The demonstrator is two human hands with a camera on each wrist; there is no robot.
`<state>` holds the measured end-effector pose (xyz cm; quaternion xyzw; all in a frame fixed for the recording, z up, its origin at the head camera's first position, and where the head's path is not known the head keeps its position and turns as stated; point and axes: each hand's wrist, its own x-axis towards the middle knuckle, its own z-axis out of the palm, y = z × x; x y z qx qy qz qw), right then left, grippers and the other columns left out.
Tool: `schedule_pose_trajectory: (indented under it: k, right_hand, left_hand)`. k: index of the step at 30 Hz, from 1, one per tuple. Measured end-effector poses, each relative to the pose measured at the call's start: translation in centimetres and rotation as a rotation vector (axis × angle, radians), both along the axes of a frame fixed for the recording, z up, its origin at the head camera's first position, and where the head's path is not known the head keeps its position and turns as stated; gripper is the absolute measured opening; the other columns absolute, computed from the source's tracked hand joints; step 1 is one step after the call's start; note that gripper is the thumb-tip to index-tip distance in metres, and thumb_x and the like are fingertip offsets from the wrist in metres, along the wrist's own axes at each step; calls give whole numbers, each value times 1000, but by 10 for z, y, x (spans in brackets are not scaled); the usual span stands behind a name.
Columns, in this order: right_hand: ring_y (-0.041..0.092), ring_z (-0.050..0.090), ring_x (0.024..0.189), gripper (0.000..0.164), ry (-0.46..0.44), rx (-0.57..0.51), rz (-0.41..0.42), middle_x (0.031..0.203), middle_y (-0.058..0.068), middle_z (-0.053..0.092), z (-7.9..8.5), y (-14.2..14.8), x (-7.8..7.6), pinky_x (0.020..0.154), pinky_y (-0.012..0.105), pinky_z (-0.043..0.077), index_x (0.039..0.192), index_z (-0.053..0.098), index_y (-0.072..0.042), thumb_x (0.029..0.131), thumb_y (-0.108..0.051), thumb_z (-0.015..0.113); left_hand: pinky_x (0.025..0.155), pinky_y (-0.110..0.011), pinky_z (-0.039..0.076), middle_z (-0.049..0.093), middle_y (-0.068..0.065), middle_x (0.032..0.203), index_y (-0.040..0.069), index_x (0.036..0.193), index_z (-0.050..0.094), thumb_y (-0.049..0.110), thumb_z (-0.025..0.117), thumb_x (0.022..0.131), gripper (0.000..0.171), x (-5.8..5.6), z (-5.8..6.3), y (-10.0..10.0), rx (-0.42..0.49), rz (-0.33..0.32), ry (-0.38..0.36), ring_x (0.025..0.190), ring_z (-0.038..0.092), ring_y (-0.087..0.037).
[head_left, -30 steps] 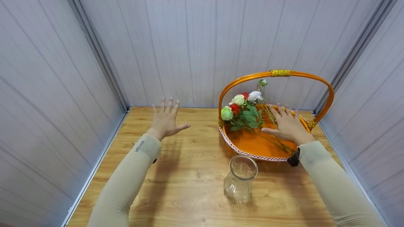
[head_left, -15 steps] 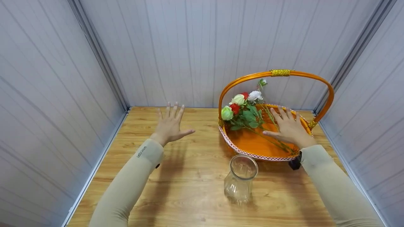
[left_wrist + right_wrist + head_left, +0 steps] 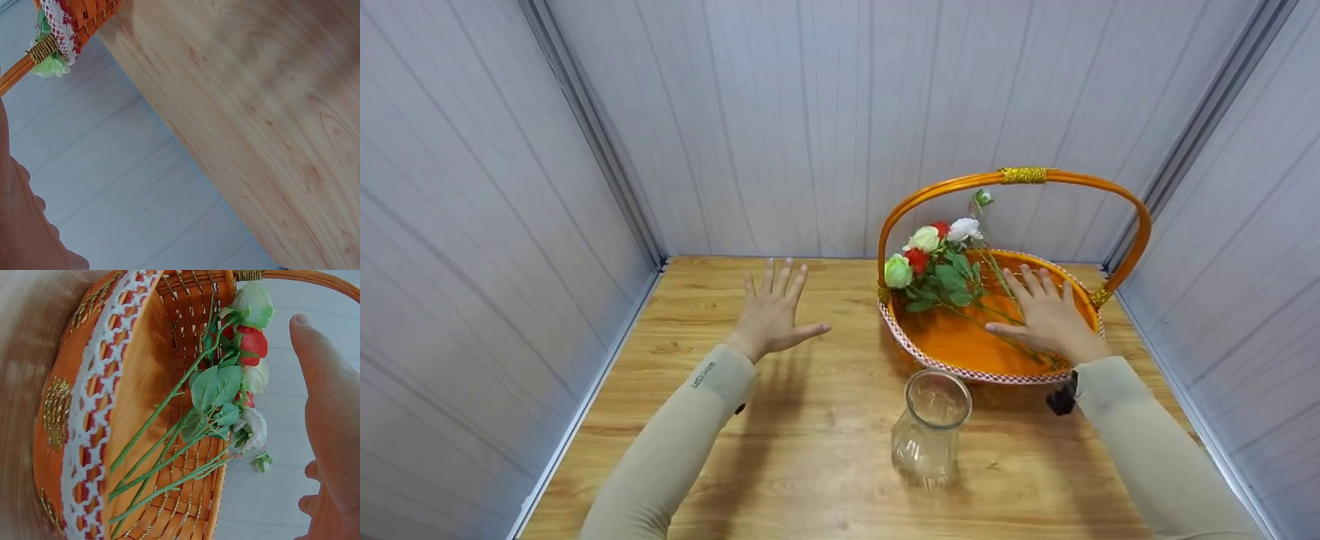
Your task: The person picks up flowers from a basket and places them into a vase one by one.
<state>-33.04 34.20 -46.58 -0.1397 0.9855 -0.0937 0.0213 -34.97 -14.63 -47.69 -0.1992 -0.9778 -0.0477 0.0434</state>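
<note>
With fingers spread, my left hand (image 3: 769,319) hovers over the wooden table, left of the basket, and holds nothing. My right hand (image 3: 1048,319), its fingers also spread, is above the right side of the orange basket (image 3: 960,352) and holds nothing. In the basket lie several flowers with red, white and pale green heads (image 3: 253,343); their heads rest at the left rim and the stems (image 3: 163,467) run toward the right. In front of the basket a clear glass vase (image 3: 931,427) stands upright on the table.
The tall arched handle (image 3: 1024,175) rises over the basket. Pale panelled walls (image 3: 780,127) enclose the wooden table (image 3: 825,487) at the back, left and right. A small dark object (image 3: 1061,397) shows beneath the right sleeve cuff.
My left hand has moved toward me and slightly right. My right hand has moved slightly toward me. The basket, flowers and vase have stayed in place.
</note>
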Motion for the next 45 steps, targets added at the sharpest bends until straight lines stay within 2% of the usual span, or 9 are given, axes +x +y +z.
schedule_pose_trajectory:
  k: [6, 14, 22, 27, 32, 38, 41, 45]
  right_hand:
    - [60, -3, 163, 109, -21, -8, -15, 180, 29, -2, -1, 0, 4, 124, 87, -6, 176, 6, -12, 102, -74, 56]
    - [61, -1, 163, 110, -15, 8, -13, 180, 30, 0, -6, 3, 7, 125, 87, -2, 176, 6, -13, 101, -78, 54]
    - [61, 1, 163, 111, -16, -21, -1, 179, 31, 2, -12, 6, 9, 125, 87, -2, 175, 9, -12, 100, -78, 56]
    - [62, 2, 163, 111, -32, -25, -4, 180, 31, 3, -16, 6, 10, 124, 88, 1, 175, 10, -10, 100, -76, 57]
    - [61, 4, 163, 106, -45, -46, -3, 180, 31, 5, -18, 7, 12, 124, 88, -2, 175, 11, -10, 102, -69, 62]
    - [59, 5, 163, 108, -55, -74, 6, 180, 30, 7, -21, 11, 15, 125, 87, -2, 175, 11, -11, 101, -71, 61]
    - [60, 9, 163, 108, -47, -80, 22, 179, 31, 10, -24, 14, 15, 127, 85, 2, 175, 13, -9, 101, -69, 63]
    - [61, 21, 159, 106, -15, -87, 57, 177, 32, 18, -26, 18, 16, 129, 81, 15, 173, 18, -5, 101, -63, 68]
  left_hand:
    - [132, -80, 4, -1, -15, 184, 16, 176, 3, 88, 46, 96, 116, 2, -6, 3, -24, 10, -29, 169, -7, -46]
    - [129, -84, 1, 4, -19, 183, 13, 176, 7, 85, 51, 96, 116, 5, -14, 7, -10, -23, -9, 168, -3, -50]
    - [129, -82, -3, 2, -19, 182, 11, 175, 10, 81, 57, 96, 116, 10, -21, 10, 47, -40, -25, 168, -6, -49]
    - [131, -79, -2, -1, -16, 183, 13, 176, 9, 82, 56, 96, 116, 12, -25, 13, 54, -36, -50, 168, -8, -46]
    - [131, -79, -1, -1, -15, 183, 14, 176, 7, 82, 55, 96, 115, 14, -29, 15, 59, -43, -74, 169, -6, -46]
    - [132, -79, 0, 1, -17, 183, 11, 175, 7, 83, 54, 96, 116, 16, -35, 18, 73, -68, -79, 169, -3, -46]
    - [132, -77, 1, 4, -17, 183, 9, 175, 10, 84, 54, 95, 118, 17, -39, 19, 100, -80, -76, 169, -1, -46]
    - [133, -75, 2, 7, -18, 183, 7, 174, 12, 84, 58, 94, 120, 19, -40, 23, 160, -108, -80, 169, 1, -46]
